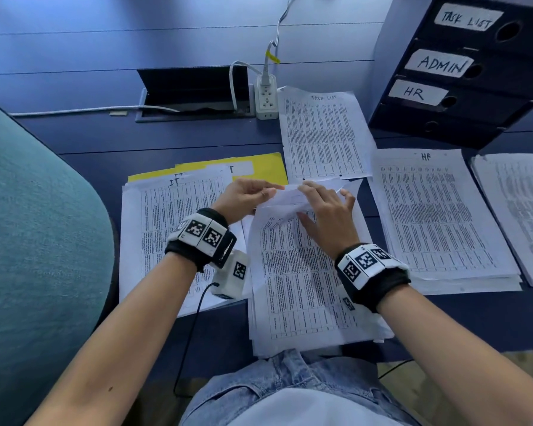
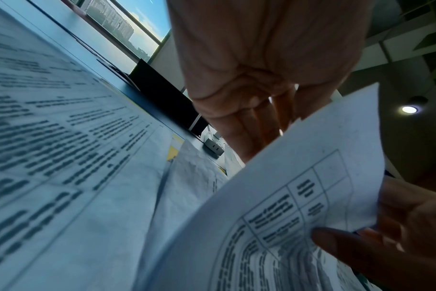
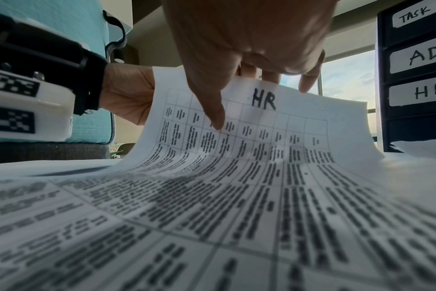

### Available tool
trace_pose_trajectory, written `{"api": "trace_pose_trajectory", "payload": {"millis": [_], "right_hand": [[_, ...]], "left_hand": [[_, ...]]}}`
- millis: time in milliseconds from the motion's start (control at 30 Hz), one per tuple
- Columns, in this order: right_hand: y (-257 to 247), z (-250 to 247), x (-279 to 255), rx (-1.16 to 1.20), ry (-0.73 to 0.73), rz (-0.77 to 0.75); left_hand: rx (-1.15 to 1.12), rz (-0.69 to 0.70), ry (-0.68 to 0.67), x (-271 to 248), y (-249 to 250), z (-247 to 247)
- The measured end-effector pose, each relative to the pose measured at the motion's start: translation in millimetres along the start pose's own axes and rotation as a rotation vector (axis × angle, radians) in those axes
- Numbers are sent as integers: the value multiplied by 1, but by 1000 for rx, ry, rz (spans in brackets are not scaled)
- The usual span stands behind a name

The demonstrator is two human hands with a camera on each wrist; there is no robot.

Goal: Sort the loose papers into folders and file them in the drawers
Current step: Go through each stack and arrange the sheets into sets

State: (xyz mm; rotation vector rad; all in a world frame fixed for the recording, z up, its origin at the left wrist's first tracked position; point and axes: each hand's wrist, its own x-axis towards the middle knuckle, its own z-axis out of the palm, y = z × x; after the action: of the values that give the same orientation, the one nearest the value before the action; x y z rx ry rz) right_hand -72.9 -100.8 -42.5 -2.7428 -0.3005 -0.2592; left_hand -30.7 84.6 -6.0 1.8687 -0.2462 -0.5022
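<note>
papers: top sheet (image 3: 249,126) (headed hr) was peeled up off the middle stack (image 1: 302,290) on the tabletop (image 1: 74,139), left hand (image 1: 243,196) and right hand (image 1: 326,210) both pinching its far edge, likely to read the label.

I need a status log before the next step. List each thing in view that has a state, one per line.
Top sheet: far end lifted and curled, headed HR.
Left hand: pinches the sheet's edge.
Right hand: holds the lifted end, thumb on its printed face.
HR pile: flat on the desk.
Drawers: all closed.
Yellow folder: flat, partly under papers.
</note>
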Motion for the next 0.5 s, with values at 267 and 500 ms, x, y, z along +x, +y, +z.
{"api": "trace_pose_trajectory", "payload": {"millis": [267,500], "right_hand": [[-1,1,0,42,102,-82],[-5,0,0,29,136,-144]], "left_hand": [[-64,-106,14,1,-4,-1],[-117,-98,-13,-3,0,0]]}}
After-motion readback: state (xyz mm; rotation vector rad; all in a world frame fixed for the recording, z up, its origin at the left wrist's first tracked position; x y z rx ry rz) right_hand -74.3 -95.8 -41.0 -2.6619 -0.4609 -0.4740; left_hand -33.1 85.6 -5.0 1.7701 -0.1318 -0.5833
